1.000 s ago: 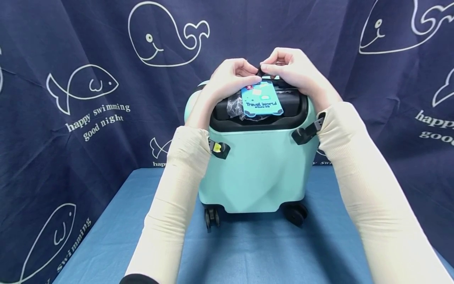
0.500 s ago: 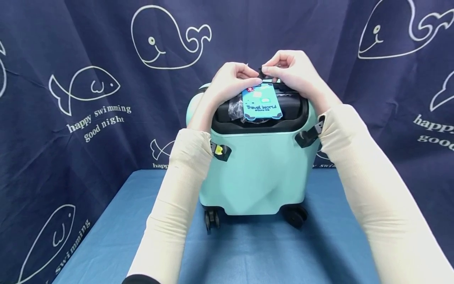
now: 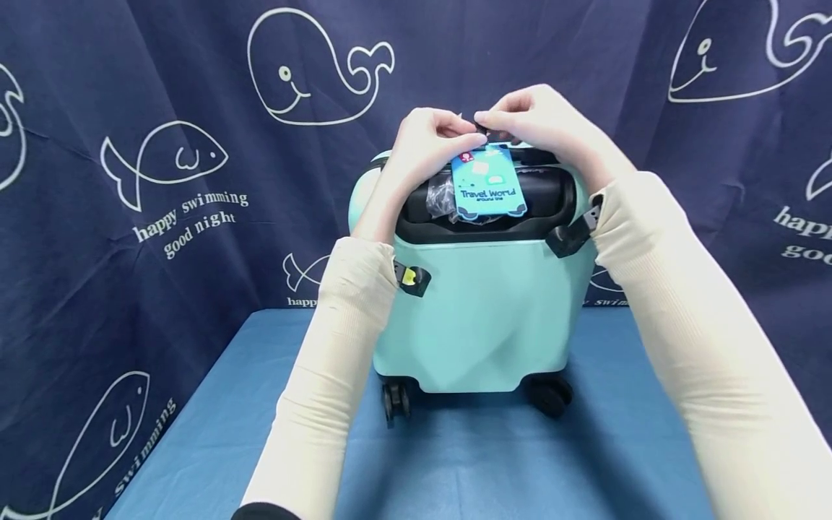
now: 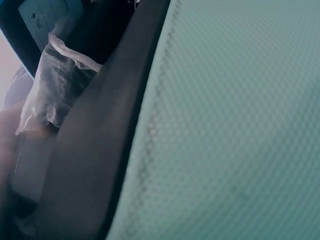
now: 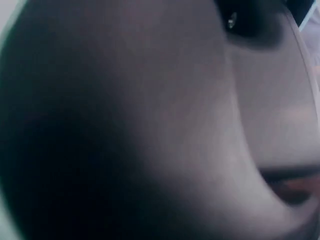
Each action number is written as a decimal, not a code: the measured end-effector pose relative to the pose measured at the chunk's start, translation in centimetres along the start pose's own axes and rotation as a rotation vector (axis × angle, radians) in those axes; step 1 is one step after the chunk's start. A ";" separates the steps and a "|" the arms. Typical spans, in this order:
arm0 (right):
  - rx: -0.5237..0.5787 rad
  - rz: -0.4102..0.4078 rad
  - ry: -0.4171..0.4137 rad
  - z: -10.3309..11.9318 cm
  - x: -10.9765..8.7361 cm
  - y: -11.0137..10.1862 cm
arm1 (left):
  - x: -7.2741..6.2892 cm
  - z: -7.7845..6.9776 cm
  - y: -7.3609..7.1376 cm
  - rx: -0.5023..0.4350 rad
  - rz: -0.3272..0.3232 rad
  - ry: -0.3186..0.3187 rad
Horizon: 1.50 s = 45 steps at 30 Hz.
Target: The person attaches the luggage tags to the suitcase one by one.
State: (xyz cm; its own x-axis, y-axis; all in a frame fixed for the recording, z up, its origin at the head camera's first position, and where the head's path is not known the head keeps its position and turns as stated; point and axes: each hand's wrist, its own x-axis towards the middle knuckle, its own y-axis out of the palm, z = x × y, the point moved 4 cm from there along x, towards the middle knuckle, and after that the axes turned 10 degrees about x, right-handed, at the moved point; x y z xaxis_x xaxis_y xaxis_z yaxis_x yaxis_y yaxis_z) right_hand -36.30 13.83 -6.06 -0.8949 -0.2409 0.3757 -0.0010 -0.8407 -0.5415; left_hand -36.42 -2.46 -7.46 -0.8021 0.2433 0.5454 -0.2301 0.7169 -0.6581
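A blue luggage tag [image 3: 489, 184] printed "Travel World" hangs over the black top handle area of a mint-green suitcase [image 3: 481, 310]. My left hand [image 3: 425, 144] pinches the tag's upper end by its short black strap [image 3: 482, 130]. The fingertips of my right hand [image 3: 542, 119] meet at the strap's upper part and pinch it, close to the left fingertips. Part of the strap and the far fingers are hidden behind the hands. In the left wrist view, crumpled clear plastic wrap [image 4: 57, 82] lies by the black handle recess. The right wrist view is mostly blurred dark plastic.
The suitcase stands upright on black wheels [image 3: 549, 396] on a blue-covered table [image 3: 455, 462]. Behind it hangs a navy curtain [image 3: 195, 87] with white whale and fish drawings. Black wrist-strap pieces [image 3: 568, 237] stick out from the cream sleeves in front of the suitcase.
The scene has shifted slightly right in the head view. My right hand's fingertips sit a little differently at the strap's top; the left hand keeps its pinch on the tag end.
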 end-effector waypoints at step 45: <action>-0.171 -0.050 0.012 -0.3 2.2 3.2 | -10.1 2.6 0.5 0.001 -0.523 0.798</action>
State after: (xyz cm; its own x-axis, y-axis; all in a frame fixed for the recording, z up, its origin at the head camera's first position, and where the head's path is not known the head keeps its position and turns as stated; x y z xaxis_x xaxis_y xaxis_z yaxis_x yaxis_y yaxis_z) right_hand -38.41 10.74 -7.21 -0.8969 -0.1947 0.3970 -0.1205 -0.7563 -0.6430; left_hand -29.88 -6.31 -14.65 0.0156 0.2664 0.9637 -0.4537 0.8608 -0.2306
